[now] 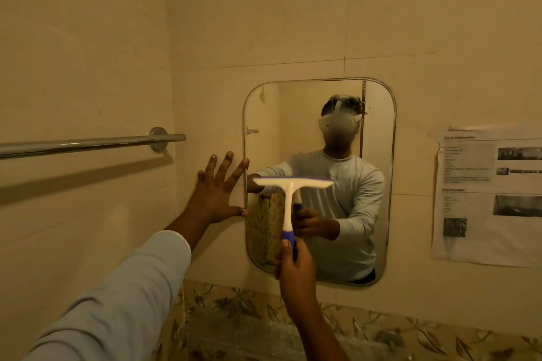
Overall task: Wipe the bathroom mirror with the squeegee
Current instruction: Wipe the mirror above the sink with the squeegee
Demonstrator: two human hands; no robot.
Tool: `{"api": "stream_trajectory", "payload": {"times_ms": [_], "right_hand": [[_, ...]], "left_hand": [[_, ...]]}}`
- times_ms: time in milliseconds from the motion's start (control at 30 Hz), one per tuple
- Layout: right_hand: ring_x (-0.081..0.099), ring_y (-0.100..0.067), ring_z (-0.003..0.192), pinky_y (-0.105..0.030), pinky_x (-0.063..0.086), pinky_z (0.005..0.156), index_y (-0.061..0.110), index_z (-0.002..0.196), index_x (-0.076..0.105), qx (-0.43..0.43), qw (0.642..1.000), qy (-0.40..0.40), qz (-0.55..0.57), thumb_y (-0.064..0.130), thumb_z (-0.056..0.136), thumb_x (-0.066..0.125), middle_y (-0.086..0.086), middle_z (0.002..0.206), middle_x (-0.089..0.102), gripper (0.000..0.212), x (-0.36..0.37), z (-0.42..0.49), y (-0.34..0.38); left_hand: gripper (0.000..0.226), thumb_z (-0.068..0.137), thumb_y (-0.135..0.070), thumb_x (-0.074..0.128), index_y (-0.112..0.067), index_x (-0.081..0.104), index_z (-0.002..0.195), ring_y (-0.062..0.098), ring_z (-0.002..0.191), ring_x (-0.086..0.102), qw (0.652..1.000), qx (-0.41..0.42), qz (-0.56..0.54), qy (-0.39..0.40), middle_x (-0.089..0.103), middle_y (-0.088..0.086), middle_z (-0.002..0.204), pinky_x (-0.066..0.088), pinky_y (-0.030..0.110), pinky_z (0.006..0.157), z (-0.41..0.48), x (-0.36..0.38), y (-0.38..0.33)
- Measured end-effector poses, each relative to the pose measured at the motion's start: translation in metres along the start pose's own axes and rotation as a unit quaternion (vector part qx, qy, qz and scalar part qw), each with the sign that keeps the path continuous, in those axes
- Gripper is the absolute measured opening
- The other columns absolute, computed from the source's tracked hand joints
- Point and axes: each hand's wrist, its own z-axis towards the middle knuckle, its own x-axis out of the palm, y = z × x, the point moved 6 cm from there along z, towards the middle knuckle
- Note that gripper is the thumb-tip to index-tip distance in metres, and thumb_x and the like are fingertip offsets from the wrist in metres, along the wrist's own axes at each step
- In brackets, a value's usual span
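**Squeegee held up to the mirror**

At centre frame the right hand grips the squeegee by its blue handle, blade uppermost against the mirror. The left hand, fingers spread, presses flat on the wall at the mirror's left edge.

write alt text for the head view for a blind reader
The right hand grips a squeegee by its handle, blade up at a mirror. The left hand lies spread on the wall at the mirror's left edge; towel bar further left, paper notice right.
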Motion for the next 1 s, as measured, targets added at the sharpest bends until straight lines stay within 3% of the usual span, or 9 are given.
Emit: {"api": "stream_trajectory", "payload": {"times_ms": [133, 333, 533, 867, 1000], "right_hand": [[0.057, -0.013, 0.058, -0.028, 0.050, 0.056, 0.024, 0.107, 0.064, 0.047, 0.998, -0.010, -0.026, 0.034, 0.107, 0.051, -0.006, 0.081, 0.067, 0.016, -0.007, -0.031, -0.037], [0.055, -0.012, 0.055, -0.026, 0.048, 0.053, 0.023, 0.110, 0.063, 0.058, 0.998, -0.013, -0.029, 0.029, 0.107, 0.052, -0.009, 0.080, 0.067, 0.013, -0.012, -0.041, -0.042], [0.059, -0.018, 0.059, -0.028, 0.050, 0.054, 0.020, 0.101, 0.062, 0.077, 0.995, -0.029, -0.058, 0.026, 0.106, 0.054, -0.009, 0.078, 0.068, 0.011, -0.018, -0.058, -0.058], [0.064, -0.027, 0.066, -0.040, 0.056, 0.074, 0.021, 0.098, 0.065, 0.160, 0.982, -0.058, -0.085, 0.028, 0.103, 0.060, -0.014, 0.078, 0.072, 0.010, -0.021, -0.097, -0.094], [0.058, -0.024, 0.062, -0.025, 0.046, 0.063, 0.014, 0.089, 0.063, 0.194, 0.976, -0.055, -0.088, 0.019, 0.102, 0.063, -0.015, 0.072, 0.066, 0.014, -0.024, -0.111, -0.104]], "left_hand": [[0.136, 0.064, -0.090, 0.064, -0.048, -0.029, 0.154, 0.038, 0.155, -0.023, 1.000, -0.004, 0.005, -0.001, -0.034, -0.004, 0.167, 0.011, 0.070, 0.121, 0.000, 0.000, 0.000], [0.136, 0.065, -0.090, 0.064, -0.048, -0.030, 0.153, 0.039, 0.155, -0.024, 1.000, -0.004, 0.005, 0.005, -0.034, -0.004, 0.167, 0.010, 0.071, 0.121, 0.000, -0.001, -0.001], [0.136, 0.065, -0.089, 0.065, -0.048, -0.030, 0.154, 0.040, 0.155, -0.024, 1.000, -0.002, 0.005, 0.006, -0.035, -0.003, 0.166, 0.011, 0.071, 0.121, -0.001, -0.002, -0.001], [0.136, 0.067, -0.087, 0.066, -0.047, -0.032, 0.153, 0.040, 0.154, -0.026, 1.000, -0.001, 0.008, 0.008, -0.038, -0.003, 0.165, 0.010, 0.070, 0.122, -0.002, -0.002, -0.002], [0.137, 0.066, -0.087, 0.066, -0.047, -0.032, 0.153, 0.040, 0.154, -0.026, 1.000, -0.003, 0.007, 0.008, -0.039, -0.004, 0.165, 0.009, 0.070, 0.122, 0.000, -0.001, -0.001]]}}
